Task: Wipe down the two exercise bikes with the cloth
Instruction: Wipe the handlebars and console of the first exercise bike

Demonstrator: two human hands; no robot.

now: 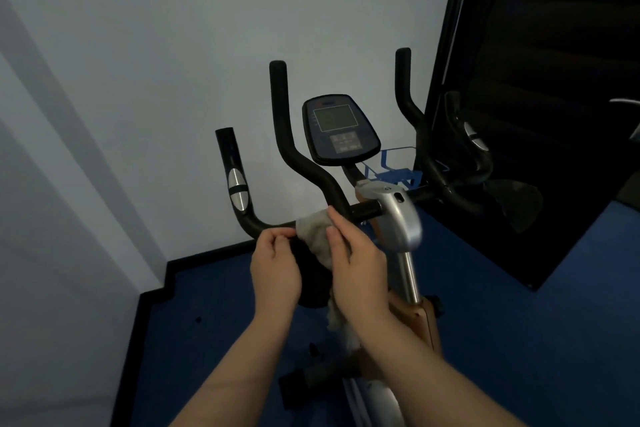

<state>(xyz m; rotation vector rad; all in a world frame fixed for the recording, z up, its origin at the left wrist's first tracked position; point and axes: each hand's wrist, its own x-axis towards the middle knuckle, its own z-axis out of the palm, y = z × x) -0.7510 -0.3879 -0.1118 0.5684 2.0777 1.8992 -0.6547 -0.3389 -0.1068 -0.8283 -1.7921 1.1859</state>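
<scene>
Stood over a black-framed exercise bike with a silver stem cover and orange-tan body (401, 215), set on blue floor (519, 340) in a corner of pale grey wall (138, 45). Held a crumpled grey-white cloth (313, 230) draped over the black padded handlebar (277, 224), on the horizontal stretch just left of the silver stem cover. Gripped the cloth with the right hand (356, 270), fingers curled together over its upper fold, thumb side toward the bar; a loose tail of the cloth hung below the wrist. Kept the left hand (275, 265) just beside the cloth on the bar, fingertips bent and pinched at the cloth's left edge, though whether on the fabric or on the bar itself could not be told. Showed a dark oval console with a grey screen and keypad (341, 130) above the stem, between two upright black handlebar horns. Showed a shorter outer grip with a silver oval sensor pad (237, 189) at the far left. Showed a blue wire bottle holder (393, 168) behind the stem. Reflected part of the bike in a dark, black-framed mirror panel (536, 114) leaning at the right.
</scene>
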